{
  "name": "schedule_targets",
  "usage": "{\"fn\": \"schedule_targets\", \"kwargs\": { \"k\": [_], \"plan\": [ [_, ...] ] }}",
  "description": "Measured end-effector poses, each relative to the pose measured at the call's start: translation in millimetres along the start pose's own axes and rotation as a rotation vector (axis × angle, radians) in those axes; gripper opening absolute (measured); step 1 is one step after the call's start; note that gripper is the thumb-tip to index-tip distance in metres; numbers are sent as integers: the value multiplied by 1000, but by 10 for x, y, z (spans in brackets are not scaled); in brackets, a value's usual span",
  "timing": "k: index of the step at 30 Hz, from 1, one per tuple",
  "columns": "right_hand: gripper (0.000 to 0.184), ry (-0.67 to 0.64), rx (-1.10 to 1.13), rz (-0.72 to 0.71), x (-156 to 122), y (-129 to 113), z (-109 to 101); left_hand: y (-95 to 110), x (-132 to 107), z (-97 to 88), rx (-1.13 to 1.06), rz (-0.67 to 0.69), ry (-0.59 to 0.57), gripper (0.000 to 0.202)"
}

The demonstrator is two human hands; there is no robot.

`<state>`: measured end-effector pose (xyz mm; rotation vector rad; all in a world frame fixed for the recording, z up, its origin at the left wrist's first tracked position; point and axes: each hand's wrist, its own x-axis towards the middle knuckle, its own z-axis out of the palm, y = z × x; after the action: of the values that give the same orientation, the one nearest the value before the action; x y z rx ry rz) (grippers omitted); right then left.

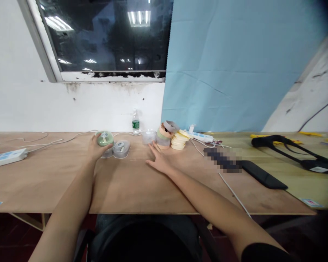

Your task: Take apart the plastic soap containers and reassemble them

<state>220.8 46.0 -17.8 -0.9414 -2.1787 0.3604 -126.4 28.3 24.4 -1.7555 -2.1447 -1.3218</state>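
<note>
My left hand (pixel 94 148) curls round a green rounded container with a clear lid (pixel 104 138), thumb across its front. Under it, partly hidden, a greyish container shows at the table. Just right of that stands a grey rounded container with a clear lid (pixel 121 149). My right hand (pixel 160 162) is open, its fingers spread forward. Its fingertips are at a clear plastic container (pixel 149 137); whether they touch it I cannot tell. Behind and right of that hand is a pile of grey, orange and green ring-shaped pieces (pixel 164 135), beside a stack of pale yellow pieces (pixel 179 140).
A clear bottle with a green label (pixel 136 124) stands by the wall. Power strips (pixel 8 157) lie left and, behind the yellow stack, right (pixel 200 137). White cables cross the wooden table (pixel 142 189). A black flat case (pixel 264 174) and a black strap-like frame (pixel 297 156) lie right.
</note>
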Motion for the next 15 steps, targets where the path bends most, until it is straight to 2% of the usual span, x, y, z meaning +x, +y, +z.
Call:
{"fn": "schedule_targets", "kwargs": {
  "k": [2, 4, 7, 9, 13, 15],
  "plan": [
    [88, -15, -6, 11, 0, 29, 2, -147, 21, 0, -77, 22, -54, 81],
    [86, -33, -10, 17, -2, 44, 2, -234, 17, 40, -158, -30, -106, 82],
    [84, -56, -8, 22, -6, 58, -3, -285, -2, 108, -211, -95, -104, 90],
    [83, -62, -4, 25, -8, 71, -5, -301, -5, 125, -186, -117, -80, 93],
    [81, -62, 1, 28, -11, 100, -8, -358, 22, 102, -74, -97, -57, 85],
    [79, -67, -3, 34, -15, 104, -13, -397, 40, 98, -62, -93, -60, 89]
  ]
}}
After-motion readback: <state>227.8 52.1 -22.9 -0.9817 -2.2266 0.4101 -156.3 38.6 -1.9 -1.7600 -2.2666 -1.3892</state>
